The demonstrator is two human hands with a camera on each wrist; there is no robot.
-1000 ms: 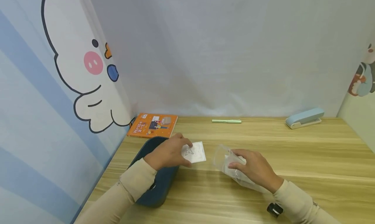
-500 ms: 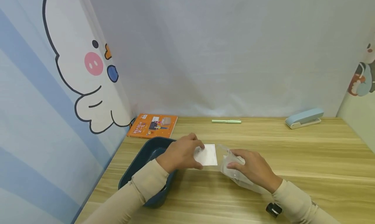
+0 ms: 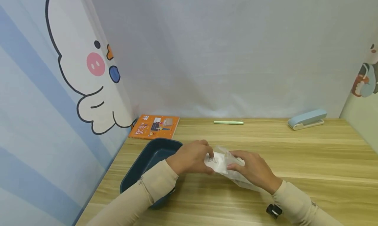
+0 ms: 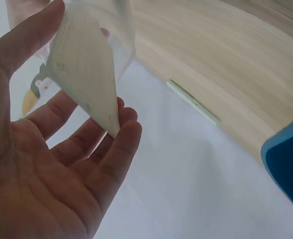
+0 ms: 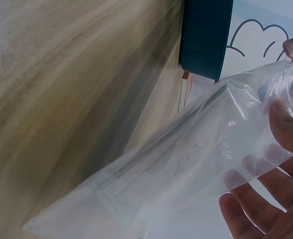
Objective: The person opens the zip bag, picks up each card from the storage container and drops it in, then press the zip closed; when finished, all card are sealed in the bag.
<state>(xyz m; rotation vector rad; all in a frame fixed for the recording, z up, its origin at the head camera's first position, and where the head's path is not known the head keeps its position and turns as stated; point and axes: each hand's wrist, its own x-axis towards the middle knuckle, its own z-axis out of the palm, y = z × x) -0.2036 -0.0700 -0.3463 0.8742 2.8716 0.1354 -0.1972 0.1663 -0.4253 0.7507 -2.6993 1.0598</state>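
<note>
My left hand (image 3: 193, 157) pinches a flat white square packet (image 3: 218, 163) between thumb and fingers. The packet's far edge is at the mouth of a clear plastic bag (image 3: 242, 182), overlapping it in the head view. My right hand (image 3: 256, 171) grips the bag near that mouth, thumb on one side and fingers on the other. In the right wrist view the bag (image 5: 186, 169) slants down to a pointed corner, and a pale flat shape with faint markings shows through it. From the left wrist, the packet (image 4: 84, 69) appears tilted, with fingertips along its lower edge.
A dark blue bin (image 3: 125, 183) stands under my left forearm. Behind it lies an orange book (image 3: 153, 127). Along the back edge are a pale green pen (image 3: 228, 122) and a light blue stapler (image 3: 307, 118). A small black device (image 3: 274, 211) is by my right wrist.
My left hand has moved right with the white packet, from beside the bin to the bag's mouth. My right hand has stayed nearly in place with the bag.
</note>
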